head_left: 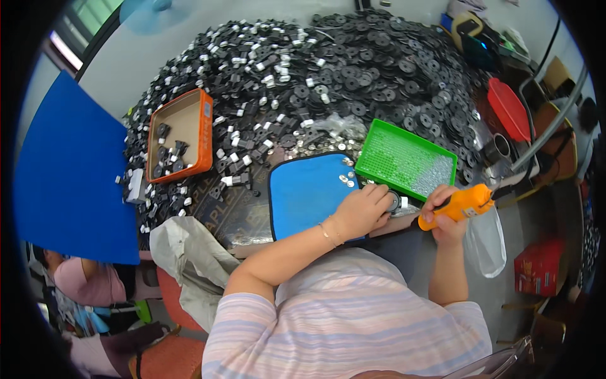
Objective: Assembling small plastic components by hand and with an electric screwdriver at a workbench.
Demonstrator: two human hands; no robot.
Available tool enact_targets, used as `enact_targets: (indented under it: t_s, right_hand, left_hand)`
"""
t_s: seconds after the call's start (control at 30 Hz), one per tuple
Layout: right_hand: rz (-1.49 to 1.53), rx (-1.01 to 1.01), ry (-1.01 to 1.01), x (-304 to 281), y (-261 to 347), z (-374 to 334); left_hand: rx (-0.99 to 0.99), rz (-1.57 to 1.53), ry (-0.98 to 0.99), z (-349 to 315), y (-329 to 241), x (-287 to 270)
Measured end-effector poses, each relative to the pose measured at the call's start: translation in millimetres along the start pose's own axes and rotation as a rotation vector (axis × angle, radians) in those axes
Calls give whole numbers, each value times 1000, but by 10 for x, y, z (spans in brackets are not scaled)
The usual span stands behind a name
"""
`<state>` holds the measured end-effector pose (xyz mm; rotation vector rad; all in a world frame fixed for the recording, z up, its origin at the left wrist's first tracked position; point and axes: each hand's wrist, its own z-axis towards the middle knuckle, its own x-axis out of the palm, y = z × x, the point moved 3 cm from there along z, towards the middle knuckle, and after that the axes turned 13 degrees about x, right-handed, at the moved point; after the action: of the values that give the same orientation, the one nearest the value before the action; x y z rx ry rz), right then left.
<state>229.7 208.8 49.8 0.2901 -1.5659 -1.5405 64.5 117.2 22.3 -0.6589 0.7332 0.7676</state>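
Currently the left hand (363, 208) pins a black disc (392, 203); the right hand (447, 218) grips an orange driver (459, 205). Beyond both hands a large pile (353, 76) looks unprocessed, so most work remains.

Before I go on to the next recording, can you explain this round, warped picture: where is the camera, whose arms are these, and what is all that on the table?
The camera sits on a person's head and looks down, and its fisheye lens bends the edges. The two bare arms from below are that person's own. The left hand presses a small round black part at the edge of a blue mat. The right hand grips an orange powered hand tool. Behind them lie a green tray of tiny silvery pieces, an orange box with a few black parts, and a big heap of black discs and brackets on the table.
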Motion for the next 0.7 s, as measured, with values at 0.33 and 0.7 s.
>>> enact_targets:
  t_s: [0.33,0.7]
  right_hand:
    - [37,18,58,107,-103,141]
    - [-35,35,-39,117,-46,127]
  left_hand:
    - [-437,949,-238,-1017,1344,-2753]
    - [-733,420,387,-1124,1787,-1676]
